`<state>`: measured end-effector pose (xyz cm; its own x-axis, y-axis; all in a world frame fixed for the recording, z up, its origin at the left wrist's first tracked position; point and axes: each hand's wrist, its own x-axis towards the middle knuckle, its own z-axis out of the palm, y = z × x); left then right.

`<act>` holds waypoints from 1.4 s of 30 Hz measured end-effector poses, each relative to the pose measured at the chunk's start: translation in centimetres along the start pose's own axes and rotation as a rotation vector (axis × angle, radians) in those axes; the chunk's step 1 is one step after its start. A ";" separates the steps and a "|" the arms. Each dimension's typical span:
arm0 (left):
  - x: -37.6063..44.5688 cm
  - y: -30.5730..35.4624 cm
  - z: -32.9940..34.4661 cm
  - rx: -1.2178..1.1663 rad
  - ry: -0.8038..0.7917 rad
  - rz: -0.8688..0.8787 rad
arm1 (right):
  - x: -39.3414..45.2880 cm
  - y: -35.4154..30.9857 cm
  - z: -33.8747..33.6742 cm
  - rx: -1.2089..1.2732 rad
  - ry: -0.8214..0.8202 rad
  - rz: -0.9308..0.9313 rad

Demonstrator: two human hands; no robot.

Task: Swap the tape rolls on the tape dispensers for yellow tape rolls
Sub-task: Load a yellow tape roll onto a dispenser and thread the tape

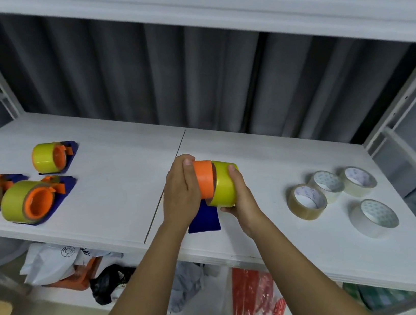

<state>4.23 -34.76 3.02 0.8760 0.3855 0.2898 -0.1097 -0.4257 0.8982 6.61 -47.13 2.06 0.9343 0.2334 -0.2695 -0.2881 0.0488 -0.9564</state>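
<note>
While both arms are reaching out over the white shelf (278, 230) in the head view, the left hand (180, 196) is curling round the orange hub (204, 179) of a tape dispenser, whose blue body (204, 218) is hanging down between the wrists. The right hand (242, 200) is gripping a yellow tape roll (222, 184), which is sitting against the hub and partly over it. Three loaded dispensers (35, 201) with yellow tape are lying at the far left of the shelf, near each other. Four clear tape rolls (308, 200) are resting to the right of the hands, three clustered together and one apart, nearer the front edge. Their inner cores are carrying a small printed pattern, too small to read. Below the shelf, a white bag (55, 258) is showing a round dark logo that is not legible.
</note>
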 end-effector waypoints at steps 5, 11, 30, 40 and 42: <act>-0.5 0.2 0.2 0.040 -0.035 0.045 | -0.1 -0.5 -0.3 0.037 -0.044 -0.035; -1.0 0.5 0.1 0.128 -0.029 0.148 | -0.4 -1.0 -1.3 -0.092 -0.024 -0.059; -1.4 0.1 0.6 0.169 -0.063 0.181 | -1.4 -2.4 -1.4 -0.348 -0.011 0.129; -1.6 -0.6 0.9 0.195 -0.035 0.264 | -0.9 -3.0 -1.5 -0.244 -0.070 0.326; -1.5 -0.6 0.8 0.197 -0.027 0.282 | -1.0 -2.8 -1.1 -0.251 -0.026 0.268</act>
<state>3.32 -35.77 1.81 0.8363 0.2095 0.5067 -0.2588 -0.6638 0.7017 6.72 -48.60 4.90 0.8259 0.2302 -0.5146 -0.4587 -0.2563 -0.8508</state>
